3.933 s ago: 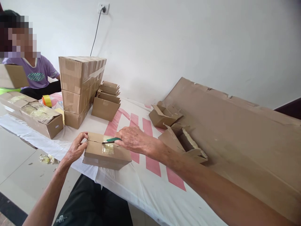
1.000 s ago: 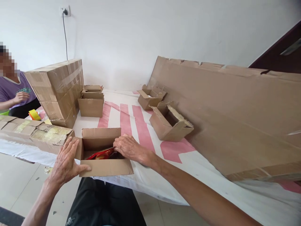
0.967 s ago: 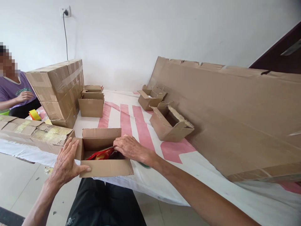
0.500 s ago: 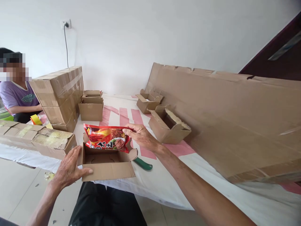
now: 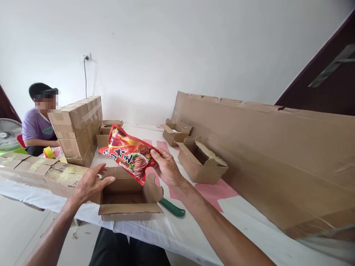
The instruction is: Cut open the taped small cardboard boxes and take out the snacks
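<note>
My right hand [image 5: 169, 168] pinches the right end of a red food packet [image 5: 130, 157] printed with sliced meat and large characters. The packet is tilted, its left end raised, over an open cardboard box [image 5: 129, 209] at the table's near edge. Inside, the part of the box that shows looks bare. My left hand [image 5: 90, 184] is open at the box's left side, thumb and fingers apart; whether it touches the cardboard I cannot tell. To the right of the box lies a curved green handle [image 5: 173, 208], its other end hidden by the box.
Taped cartons [image 5: 76, 129] are stacked at the left, behind a row of closed boxes [image 5: 31, 168]. Two open boxes [image 5: 205, 168] stand at the right before a large leaning cardboard sheet [image 5: 263, 159]. A person [image 5: 40, 123] sits at far left near a yellow tape roll [image 5: 49, 152].
The packet has risen out of the box mouth and tilted, its left end now higher. My left hand has loosened from the box's left side and its fingers have lifted. The view has shifted upward.
</note>
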The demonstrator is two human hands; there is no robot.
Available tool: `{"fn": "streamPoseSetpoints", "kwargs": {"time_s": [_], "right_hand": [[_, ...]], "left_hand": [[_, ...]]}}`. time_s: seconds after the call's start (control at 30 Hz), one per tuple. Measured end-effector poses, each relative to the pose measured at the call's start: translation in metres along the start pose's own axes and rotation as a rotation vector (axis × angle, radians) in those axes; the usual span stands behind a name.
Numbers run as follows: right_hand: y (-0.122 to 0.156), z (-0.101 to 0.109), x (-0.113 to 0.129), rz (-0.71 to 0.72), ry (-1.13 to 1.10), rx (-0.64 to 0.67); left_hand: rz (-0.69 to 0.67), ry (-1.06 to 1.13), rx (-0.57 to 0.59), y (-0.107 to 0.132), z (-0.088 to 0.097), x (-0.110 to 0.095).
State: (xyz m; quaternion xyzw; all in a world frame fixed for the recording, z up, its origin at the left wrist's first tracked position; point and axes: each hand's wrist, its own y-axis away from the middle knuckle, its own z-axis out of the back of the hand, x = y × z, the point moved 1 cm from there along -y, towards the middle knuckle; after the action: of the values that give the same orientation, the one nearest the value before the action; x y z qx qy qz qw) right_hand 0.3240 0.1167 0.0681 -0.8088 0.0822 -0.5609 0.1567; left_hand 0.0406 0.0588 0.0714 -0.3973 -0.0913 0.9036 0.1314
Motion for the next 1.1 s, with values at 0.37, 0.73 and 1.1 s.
{"fn": "streamPoseSetpoints", "kwargs": {"time_s": [0.37,0.73,1.1], "right_hand": [[-0.005,-0.018,-0.016,-0.133,0.064,0.216],[-0.035,-0.017,-0.052,-0.195,0.072,0.097],[-0.033,-0.014,-0.069,-0.267,0.02,0.07]], "left_hand": [[0.026,0.84,0.059,-0.059,-0.025,-0.012],[-0.097,0.816,0.043,-0.084,-0.027,-0.005],[-0.048,0.841,0.034,-0.101,-0.027,0.011]]}}
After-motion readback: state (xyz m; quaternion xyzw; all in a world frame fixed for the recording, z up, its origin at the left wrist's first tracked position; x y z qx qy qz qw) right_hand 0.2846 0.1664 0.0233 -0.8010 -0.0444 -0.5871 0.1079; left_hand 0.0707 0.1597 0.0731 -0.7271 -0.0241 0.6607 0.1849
